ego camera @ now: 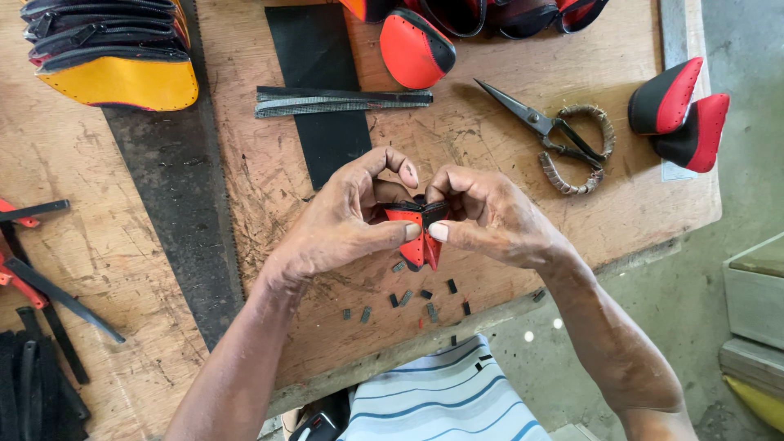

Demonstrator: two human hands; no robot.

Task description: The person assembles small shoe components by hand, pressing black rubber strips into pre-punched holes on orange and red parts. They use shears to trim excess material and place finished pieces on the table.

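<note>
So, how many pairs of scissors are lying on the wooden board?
1. The scissors lie on the wooden board, above the right hand, blades pointing up-left, handles wrapped in cord. Others may be outside the view.

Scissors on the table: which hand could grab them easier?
Probably the right hand. The scissors lie up and to the right of it, with bare table between. The left hand sits farther away. Both hands' fingers pinch the small red and black piece.

two hands, one red piece between them, one pair of scissors, about ten small dark scraps, and two zipper strips.
</note>
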